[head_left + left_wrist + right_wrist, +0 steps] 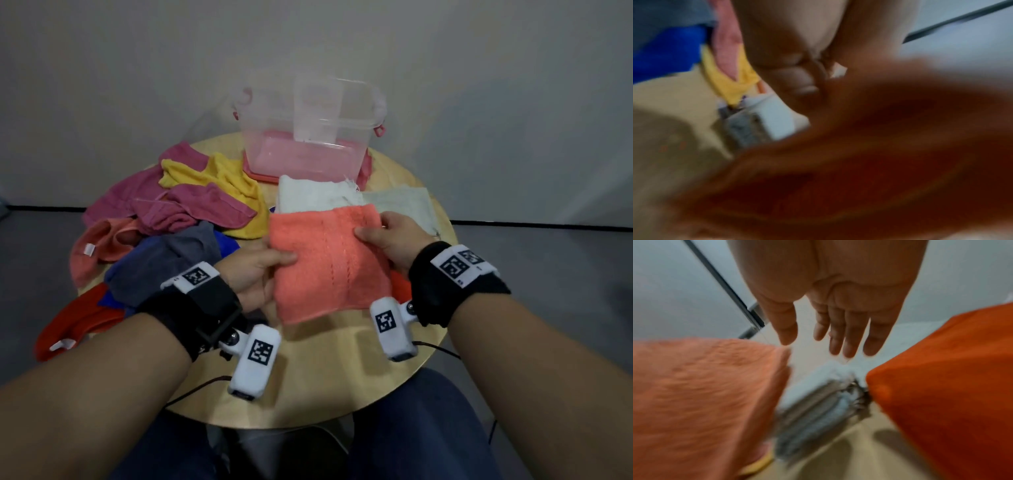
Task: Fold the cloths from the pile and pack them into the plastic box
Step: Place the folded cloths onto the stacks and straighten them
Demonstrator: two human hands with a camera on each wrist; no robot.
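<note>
A folded coral cloth hangs just above the round wooden table, between my hands. My left hand grips its left edge, thumb on top and fingers curled underneath. My right hand is at the cloth's right edge with the thumb touching it. In the right wrist view its fingers are straight and spread beside the coral cloth. The clear plastic box stands at the table's far side on its pink lid. The pile of unfolded cloths lies to the left.
Folded white cloths and a pale green cloth lie between the coral cloth and the box. An orange cloth lies under my right wrist. A red cloth hangs over the table's left edge. Grey wall behind.
</note>
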